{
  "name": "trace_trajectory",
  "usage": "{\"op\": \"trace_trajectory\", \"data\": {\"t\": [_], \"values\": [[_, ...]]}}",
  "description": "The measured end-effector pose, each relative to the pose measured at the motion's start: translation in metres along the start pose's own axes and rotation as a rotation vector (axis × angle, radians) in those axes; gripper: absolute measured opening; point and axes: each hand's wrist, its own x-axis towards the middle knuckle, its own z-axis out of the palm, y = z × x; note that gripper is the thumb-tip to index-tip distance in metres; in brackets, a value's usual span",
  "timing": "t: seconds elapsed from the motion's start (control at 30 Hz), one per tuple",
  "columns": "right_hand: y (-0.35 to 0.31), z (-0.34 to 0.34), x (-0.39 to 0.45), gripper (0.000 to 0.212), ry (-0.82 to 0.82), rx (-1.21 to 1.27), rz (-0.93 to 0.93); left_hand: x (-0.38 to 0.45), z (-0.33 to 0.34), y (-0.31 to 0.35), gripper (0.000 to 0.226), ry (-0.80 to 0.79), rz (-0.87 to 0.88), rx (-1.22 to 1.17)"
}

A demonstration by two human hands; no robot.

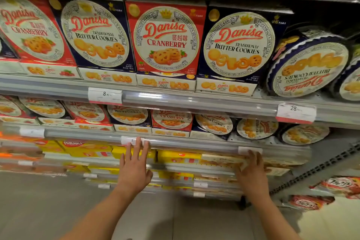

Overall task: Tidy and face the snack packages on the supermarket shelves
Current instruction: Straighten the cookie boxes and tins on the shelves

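Across the upper shelf the cookie boxes alternate: a red cranberry box (pixel 165 39) at twelve o'clock, flanked by navy butter-cookie boxes (pixel 95 33), each bearing a white oval with red script and golden biscuits. At three o'clock a round tin (pixel 309 66) shows a navy wall with a white scalloped edge and a cream lid printed with golden cookies. The shelf rails (pixel 194 101) are grey, carrying white price tags (pixel 295 112) with a red lower band. Toward six o'clock, yellow packages (pixel 178 157) with red logos fill the lower shelf. At four o'clock lie red-and-white bags (pixel 341 185).
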Motion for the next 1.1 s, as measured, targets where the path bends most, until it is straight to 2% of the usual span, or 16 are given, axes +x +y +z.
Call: {"op": "trace_trajectory", "data": {"t": [0.1,0.2,0.33,0.47,0.6,0.7,0.93,1.1], "values": [[-0.021,-0.008,-0.015,0.069,0.147,0.079,-0.193,0.001,0.0,-0.002,0.115,-0.001,0.024,0.033],[-0.049,-0.023,-0.021,0.063,0.276,0.245,-0.277,0.002,0.002,-0.005,0.118,0.014,0.045,0.049],[-0.1,-0.044,-0.012,0.065,0.331,0.398,-0.17,0.004,-0.002,-0.021,0.119,0.024,0.09,0.095],[-0.128,-0.041,0.001,0.084,0.33,0.495,-0.021,0.007,-0.009,-0.039,0.116,-0.021,0.171,0.141],[-0.142,-0.043,0.011,0.058,0.363,0.505,0.051,0.006,-0.022,-0.047,0.113,-0.116,0.242,0.203],[-0.149,-0.047,0.015,0.048,0.383,0.497,0.086,0.009,-0.028,-0.05,0.114,-0.186,0.268,0.224],[-0.143,-0.061,0.026,0.043,0.359,0.455,0.115,0.012,-0.028,-0.055,0.118,-0.237,0.305,0.268],[-0.141,-0.071,0.027,0.026,0.324,0.443,0.061,0.01,-0.025,-0.052,0.119,-0.242,0.281,0.258]]}}
